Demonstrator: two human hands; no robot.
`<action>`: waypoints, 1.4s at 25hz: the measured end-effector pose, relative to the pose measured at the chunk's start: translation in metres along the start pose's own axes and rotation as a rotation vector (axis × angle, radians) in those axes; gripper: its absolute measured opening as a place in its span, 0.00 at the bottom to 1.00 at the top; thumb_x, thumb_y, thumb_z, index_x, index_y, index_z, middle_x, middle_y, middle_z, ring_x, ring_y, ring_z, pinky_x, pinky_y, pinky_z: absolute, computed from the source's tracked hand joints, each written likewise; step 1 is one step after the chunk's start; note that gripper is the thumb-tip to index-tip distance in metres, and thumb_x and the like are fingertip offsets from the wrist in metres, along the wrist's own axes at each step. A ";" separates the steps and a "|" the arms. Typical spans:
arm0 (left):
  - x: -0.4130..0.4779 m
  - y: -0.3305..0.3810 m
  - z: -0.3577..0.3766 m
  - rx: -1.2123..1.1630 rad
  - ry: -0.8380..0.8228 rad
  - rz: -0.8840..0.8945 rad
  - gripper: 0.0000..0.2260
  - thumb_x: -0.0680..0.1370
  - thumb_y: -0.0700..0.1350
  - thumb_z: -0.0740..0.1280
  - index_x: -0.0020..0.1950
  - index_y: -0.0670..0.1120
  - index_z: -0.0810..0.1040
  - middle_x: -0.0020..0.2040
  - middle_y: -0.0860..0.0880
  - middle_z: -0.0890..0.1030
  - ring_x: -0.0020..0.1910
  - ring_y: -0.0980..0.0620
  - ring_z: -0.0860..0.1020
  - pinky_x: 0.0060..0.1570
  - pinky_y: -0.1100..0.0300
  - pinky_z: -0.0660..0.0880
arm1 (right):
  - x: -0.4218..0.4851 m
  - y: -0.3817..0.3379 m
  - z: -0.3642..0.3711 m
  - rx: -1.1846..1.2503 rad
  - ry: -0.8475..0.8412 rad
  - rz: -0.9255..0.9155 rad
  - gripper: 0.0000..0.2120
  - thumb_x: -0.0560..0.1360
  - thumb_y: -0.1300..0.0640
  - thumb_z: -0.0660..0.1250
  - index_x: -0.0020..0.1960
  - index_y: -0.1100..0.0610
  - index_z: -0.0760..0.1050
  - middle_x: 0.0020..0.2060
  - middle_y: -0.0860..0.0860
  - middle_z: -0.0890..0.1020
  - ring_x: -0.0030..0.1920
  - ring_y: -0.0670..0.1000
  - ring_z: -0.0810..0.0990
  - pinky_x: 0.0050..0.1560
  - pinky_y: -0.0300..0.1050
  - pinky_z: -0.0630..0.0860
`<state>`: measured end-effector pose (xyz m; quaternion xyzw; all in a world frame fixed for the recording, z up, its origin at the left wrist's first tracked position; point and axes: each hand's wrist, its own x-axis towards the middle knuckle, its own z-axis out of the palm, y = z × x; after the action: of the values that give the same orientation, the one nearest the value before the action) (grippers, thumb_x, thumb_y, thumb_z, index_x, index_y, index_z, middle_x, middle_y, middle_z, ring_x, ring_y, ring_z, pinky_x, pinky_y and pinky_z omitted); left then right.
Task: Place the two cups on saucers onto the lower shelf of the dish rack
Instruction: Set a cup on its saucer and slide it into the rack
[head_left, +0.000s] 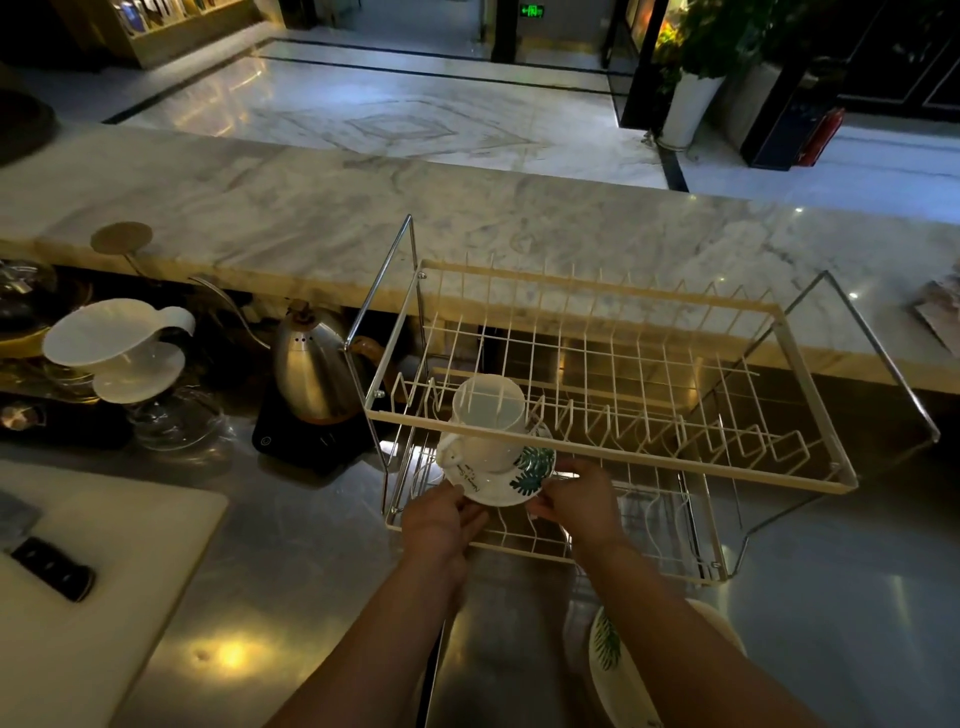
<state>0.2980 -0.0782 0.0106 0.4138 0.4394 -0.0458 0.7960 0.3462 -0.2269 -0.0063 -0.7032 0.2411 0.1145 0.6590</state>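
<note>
Both hands hold a white saucer with green leaf print (511, 480) at the front edge of the cream two-tier wire dish rack (613, 426), the left hand (441, 519) on its left rim, the right hand (576, 501) on its right. A white ceramic cup (488, 423) sits upright on it, just under the rack's upper tier. Left of the rack stands a steel gooseneck kettle (311, 369); in front of it, partly behind the right forearm, lies a second leaf-print saucer (613, 670).

To my left I see a steel gooseneck kettle (311, 371), a white dripper (111, 338) and a cutting board (98, 571).
</note>
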 end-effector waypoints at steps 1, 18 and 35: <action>0.003 0.003 0.003 -0.017 0.013 0.000 0.15 0.79 0.36 0.66 0.65 0.35 0.78 0.58 0.34 0.83 0.54 0.39 0.82 0.44 0.53 0.81 | 0.001 -0.001 0.003 0.019 -0.001 -0.010 0.11 0.72 0.73 0.66 0.48 0.60 0.80 0.46 0.64 0.85 0.43 0.61 0.86 0.32 0.45 0.83; 0.036 0.011 0.013 -0.062 0.170 0.095 0.14 0.77 0.28 0.66 0.62 0.32 0.79 0.42 0.39 0.82 0.38 0.44 0.82 0.40 0.54 0.81 | 0.008 -0.015 0.027 0.198 -0.009 0.110 0.07 0.77 0.71 0.65 0.52 0.62 0.76 0.40 0.57 0.82 0.37 0.55 0.84 0.25 0.36 0.80; 0.036 0.013 0.011 -0.065 0.190 0.122 0.12 0.77 0.30 0.66 0.61 0.32 0.79 0.38 0.40 0.83 0.36 0.45 0.84 0.27 0.60 0.82 | -0.004 -0.011 0.033 0.220 -0.063 0.115 0.10 0.78 0.72 0.63 0.59 0.71 0.76 0.54 0.67 0.82 0.48 0.60 0.84 0.52 0.56 0.82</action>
<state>0.3327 -0.0666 -0.0045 0.4162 0.4881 0.0566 0.7651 0.3532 -0.1939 0.0023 -0.6076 0.2713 0.1470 0.7319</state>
